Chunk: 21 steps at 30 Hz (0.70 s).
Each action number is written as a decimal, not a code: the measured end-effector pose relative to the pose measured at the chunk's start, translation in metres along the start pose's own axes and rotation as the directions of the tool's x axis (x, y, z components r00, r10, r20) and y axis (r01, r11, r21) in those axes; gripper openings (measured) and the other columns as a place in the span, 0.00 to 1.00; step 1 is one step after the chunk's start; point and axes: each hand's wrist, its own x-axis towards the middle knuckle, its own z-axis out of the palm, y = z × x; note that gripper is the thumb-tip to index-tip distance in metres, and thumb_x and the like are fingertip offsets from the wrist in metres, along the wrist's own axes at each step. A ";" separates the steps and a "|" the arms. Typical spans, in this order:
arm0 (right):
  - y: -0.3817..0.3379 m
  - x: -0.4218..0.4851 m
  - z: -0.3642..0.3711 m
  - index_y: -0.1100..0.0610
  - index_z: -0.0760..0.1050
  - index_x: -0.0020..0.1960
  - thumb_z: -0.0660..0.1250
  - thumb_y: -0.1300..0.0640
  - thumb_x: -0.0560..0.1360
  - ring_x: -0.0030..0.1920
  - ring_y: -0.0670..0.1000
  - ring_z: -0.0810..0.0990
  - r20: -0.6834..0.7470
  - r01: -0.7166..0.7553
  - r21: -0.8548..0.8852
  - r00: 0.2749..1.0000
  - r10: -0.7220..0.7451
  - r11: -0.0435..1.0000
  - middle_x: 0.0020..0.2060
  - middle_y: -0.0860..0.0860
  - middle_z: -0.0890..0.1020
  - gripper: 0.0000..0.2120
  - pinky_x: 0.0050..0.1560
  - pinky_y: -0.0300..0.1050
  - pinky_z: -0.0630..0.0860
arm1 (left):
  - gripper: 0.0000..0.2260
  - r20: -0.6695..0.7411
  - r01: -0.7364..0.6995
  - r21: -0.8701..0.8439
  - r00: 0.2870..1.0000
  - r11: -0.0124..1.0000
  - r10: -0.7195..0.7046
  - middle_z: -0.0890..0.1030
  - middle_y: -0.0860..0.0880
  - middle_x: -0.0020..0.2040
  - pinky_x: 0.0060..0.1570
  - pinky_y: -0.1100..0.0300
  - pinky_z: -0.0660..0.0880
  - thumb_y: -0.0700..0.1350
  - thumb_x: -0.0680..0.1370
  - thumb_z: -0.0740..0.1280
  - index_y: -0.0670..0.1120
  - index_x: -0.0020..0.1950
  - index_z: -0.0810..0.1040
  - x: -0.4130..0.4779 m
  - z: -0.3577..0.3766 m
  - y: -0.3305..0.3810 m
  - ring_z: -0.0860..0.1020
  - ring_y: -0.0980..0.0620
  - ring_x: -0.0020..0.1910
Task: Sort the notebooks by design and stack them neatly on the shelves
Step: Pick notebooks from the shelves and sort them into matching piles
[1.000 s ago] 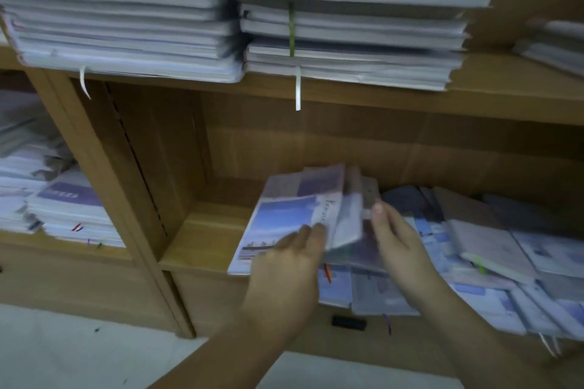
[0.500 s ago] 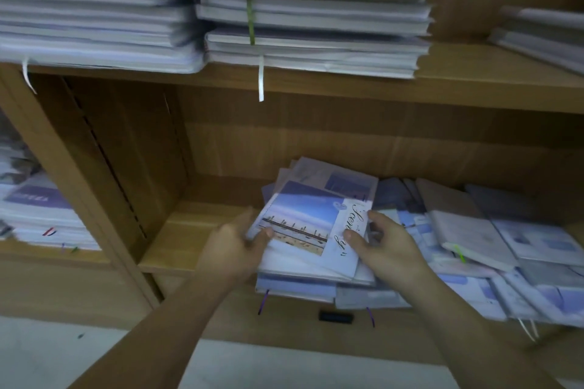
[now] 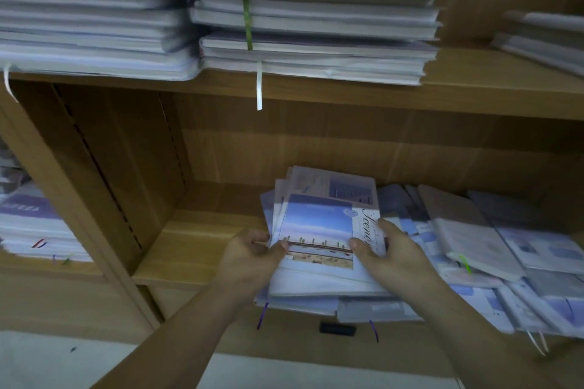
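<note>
Head view, lower middle of the frame: the scenery notebook [image 3: 319, 230] lies on top of a small stack [image 3: 316, 283] at the front of the lower shelf [image 3: 196, 249], and the ones under it fan out a bit at the far end. The left hand [image 3: 249, 257] pinches the stack's left edge, thumb on the cover and fingers curled in at the side. The right hand [image 3: 388, 254] clamps the right edge, thumb lying across the script lettering. Can't tell if any fingers reach underneath.

My guess on handling: these are thin softcovers, light one by one but floppy, and the smooth covers look like they'd slide over each other easily. I'd hold both long edges, thumbs on top, and get fingers under the middle so nothing sags or shoots out. The ribbon bookmarks [image 3: 262, 314] dangling off the front could snag.

The messy pile [image 3: 505, 262] on the right butts up against the stack. The upper stacks [image 3: 300, 25] already look tidy.
</note>
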 end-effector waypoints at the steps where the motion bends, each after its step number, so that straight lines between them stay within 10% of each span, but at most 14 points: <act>1: 0.000 0.000 0.000 0.52 0.60 0.80 0.68 0.38 0.77 0.76 0.51 0.66 0.000 -0.004 -0.006 1.000 0.004 1.000 0.76 0.46 0.68 0.38 0.74 0.47 0.65 | 0.20 0.012 0.022 -0.011 1.000 1.000 -0.022 0.84 0.45 0.47 0.55 0.46 0.81 0.52 0.74 0.77 0.44 0.61 0.79 0.000 0.001 0.002 0.83 0.46 0.49; 9: 0.003 -0.004 -0.016 0.49 0.64 0.78 0.73 0.50 0.76 0.69 0.48 0.73 0.062 -0.036 -0.039 0.997 0.039 0.999 0.68 0.42 0.75 0.34 0.63 0.38 0.66 | 0.13 0.352 0.108 0.003 0.931 0.994 -0.102 0.87 0.49 0.49 0.50 0.47 0.84 0.41 0.75 0.72 0.51 0.59 0.80 -0.014 0.002 0.001 0.86 0.48 0.47; 21: -0.005 -0.022 -0.037 0.42 0.65 0.77 0.74 0.41 0.73 0.74 0.52 0.69 0.088 -0.152 0.106 0.986 0.143 0.983 0.76 0.45 0.67 0.36 0.72 0.48 0.67 | 0.12 0.379 0.052 -0.197 0.925 0.979 0.027 0.86 0.48 0.56 0.50 0.53 0.79 0.44 0.81 0.70 0.50 0.65 0.79 -0.037 -0.002 0.003 0.85 0.46 0.54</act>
